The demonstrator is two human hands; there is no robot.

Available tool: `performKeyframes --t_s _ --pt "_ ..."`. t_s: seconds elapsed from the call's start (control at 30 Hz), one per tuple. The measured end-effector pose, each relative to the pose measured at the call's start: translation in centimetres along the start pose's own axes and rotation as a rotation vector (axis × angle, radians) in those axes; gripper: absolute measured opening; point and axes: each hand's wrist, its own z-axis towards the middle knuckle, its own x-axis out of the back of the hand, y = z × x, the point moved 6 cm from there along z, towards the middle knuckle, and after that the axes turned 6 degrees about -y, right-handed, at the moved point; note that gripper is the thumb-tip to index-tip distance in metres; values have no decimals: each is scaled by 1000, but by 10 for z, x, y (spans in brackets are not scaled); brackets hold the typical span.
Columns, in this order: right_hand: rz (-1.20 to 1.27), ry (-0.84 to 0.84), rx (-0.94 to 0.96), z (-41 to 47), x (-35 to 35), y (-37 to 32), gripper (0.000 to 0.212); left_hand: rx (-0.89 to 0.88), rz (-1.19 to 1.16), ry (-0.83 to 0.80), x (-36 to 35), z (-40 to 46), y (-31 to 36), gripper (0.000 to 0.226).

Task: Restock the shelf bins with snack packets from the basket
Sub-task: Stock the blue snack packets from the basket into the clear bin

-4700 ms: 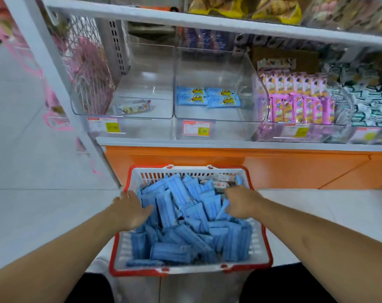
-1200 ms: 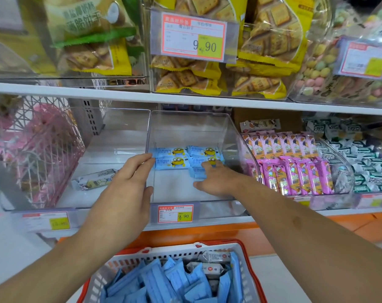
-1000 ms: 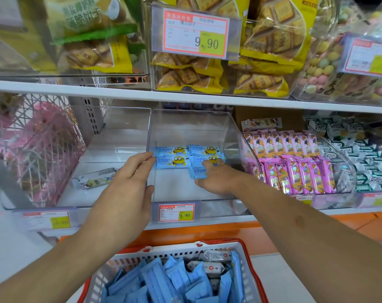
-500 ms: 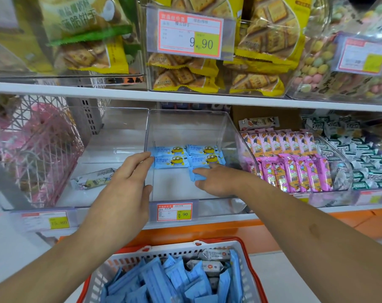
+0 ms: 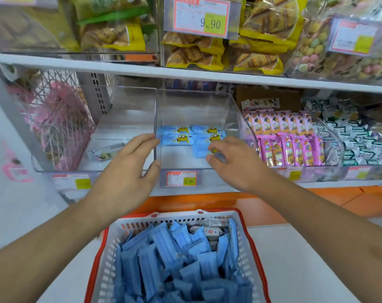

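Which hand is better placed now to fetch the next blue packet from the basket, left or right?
Probably the left hand. It is open, holds nothing and rests at the clear bin's left wall. The right hand is inside the bin, its fingers on the blue packets. The basket lies below both.
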Motion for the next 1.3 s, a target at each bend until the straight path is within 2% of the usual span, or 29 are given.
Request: performKeyframes --t_s 0.07,0.1,0.13,0.2,0.3,0.4,0.47,0.53,0.63,0.7,0.73,0.8,0.87,0.9,1.0,1.1,1.17,1.23,1.3 --pt "25 85 161 -37 -6 -19 23 26 6 1 4 -18 1 34" --pt "14 41 203 -54 -17 -26 16 76 15 -27 4 -28 -1 23" --pt "-21 -73 203 -68 -35 -30 13 139 20 -92 -1 -38 -6 14" --pt "-135 -372 134 -90 -82 -27 10 285 56 -286 -20 -62 -19 25" --pt "-260 -688 17 -117 -152 -3 37 485 268 -675 -61 -109 -51 40" --pt "-353 -774 -80 -130 -194 19 45 688 323 -917 -88 -150 -79 53" --pt "-351 -778 -142 -134 -207 25 48 743 298 -966 -101 -166 -89 65" --pt "-282 -763 -206 -135 -216 28 48 784 321 -963 -113 -174 -96 78" --pt "-146 -744 -263 -135 -224 30 27 847 267 -926 -119 -175 -102 94" --pt "-121 -743 -251 -131 -220 29 37 827 212 -935 -120 -172 -105 90" --pt "-114 -725 -240 -128 -212 27 42 817 201 -944 -118 -169 -105 84" --pt "-87 -666 -203 -119 -184 19 40 721 229 -1001 -112 -161 -96 56" --pt "-62 -606 -138 -108 -142 5 26 589 248 -995 -105 -144 -86 31" --pt "-21 -569 -109 -103 -118 -2 17 540 217 -975 -98 -133 -76 30" --pt "253 -455 -36 -98 -48 -28 5 390 -6 -885 -72 -100 -40 38" --pt "541 -353 49 -101 -11 -46 5 446 -490 -718 -40 -77 -1 26" --pt "682 -293 98 -99 -2 -50 12 526 -798 -707 -32 -72 13 29" --pt "711 -268 160 -96 1 -54 18 563 -947 -721 -33 -68 16 29" --pt "648 -274 218 -93 1 -55 27 582 -969 -642 -31 -62 15 23"
